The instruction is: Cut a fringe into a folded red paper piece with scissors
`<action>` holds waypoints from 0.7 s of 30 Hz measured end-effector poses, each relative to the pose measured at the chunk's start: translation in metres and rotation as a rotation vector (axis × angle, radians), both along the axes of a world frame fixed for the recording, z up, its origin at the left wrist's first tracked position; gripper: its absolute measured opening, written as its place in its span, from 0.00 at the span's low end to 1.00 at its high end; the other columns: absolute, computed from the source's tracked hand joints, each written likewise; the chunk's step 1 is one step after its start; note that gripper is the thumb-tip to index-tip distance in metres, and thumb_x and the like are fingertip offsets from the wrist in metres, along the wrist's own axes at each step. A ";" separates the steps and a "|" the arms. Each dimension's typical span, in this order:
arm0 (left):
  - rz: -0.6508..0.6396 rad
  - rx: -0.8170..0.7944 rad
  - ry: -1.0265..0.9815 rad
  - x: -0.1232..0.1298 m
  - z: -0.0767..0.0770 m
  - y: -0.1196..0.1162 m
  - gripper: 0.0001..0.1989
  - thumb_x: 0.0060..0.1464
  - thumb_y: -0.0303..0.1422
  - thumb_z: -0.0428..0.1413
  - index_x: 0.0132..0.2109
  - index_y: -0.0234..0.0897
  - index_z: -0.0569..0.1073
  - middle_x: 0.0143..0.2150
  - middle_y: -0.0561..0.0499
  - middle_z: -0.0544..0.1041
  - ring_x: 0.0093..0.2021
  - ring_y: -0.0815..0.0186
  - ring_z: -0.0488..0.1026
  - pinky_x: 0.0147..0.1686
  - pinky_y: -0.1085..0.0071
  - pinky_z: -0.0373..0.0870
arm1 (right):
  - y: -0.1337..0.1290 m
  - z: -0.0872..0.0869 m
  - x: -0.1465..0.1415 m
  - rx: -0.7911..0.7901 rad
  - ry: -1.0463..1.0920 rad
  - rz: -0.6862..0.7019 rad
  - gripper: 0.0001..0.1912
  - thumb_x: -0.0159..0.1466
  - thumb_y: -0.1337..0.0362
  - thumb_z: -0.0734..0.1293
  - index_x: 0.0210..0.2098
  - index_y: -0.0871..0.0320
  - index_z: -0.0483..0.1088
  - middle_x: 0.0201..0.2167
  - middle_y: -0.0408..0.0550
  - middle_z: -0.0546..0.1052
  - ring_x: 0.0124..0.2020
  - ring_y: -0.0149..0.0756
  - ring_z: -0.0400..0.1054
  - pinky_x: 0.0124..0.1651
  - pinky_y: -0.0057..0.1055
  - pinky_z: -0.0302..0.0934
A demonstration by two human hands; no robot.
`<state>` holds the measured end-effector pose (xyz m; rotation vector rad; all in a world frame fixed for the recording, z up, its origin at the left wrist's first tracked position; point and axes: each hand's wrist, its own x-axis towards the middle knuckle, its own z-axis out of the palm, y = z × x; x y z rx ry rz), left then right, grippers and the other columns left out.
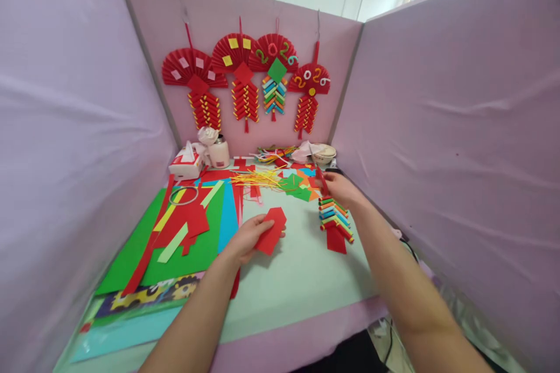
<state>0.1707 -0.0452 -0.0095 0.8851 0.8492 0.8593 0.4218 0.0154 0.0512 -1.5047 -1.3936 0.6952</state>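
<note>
Near the middle of the table, my left hand holds a flat red paper piece with pointed corners, thumb on top and fingers behind it. My right hand is closed around a slim red object, possibly scissors; its far end is too small to make out. Just below my right hand lies a string of rolled paper tubes in blue, green, orange and red. A red paper piece shows at the lower end of the tubes.
Green sheets and red strips cover the left side. Yellow sticks, green scraps, a tissue box and a white jar stand or lie farther back. Red fan decorations hang on the back panel.
</note>
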 end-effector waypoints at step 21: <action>-0.150 0.052 0.202 -0.061 0.056 0.003 0.16 0.44 0.36 0.60 0.40 0.29 0.75 0.37 0.34 0.77 0.37 0.52 0.76 0.31 0.63 0.72 | -0.109 -0.050 -0.077 -0.335 0.167 0.844 0.15 0.57 0.51 0.63 0.34 0.56 0.59 0.30 0.43 0.64 0.27 0.29 0.55 0.30 0.26 0.54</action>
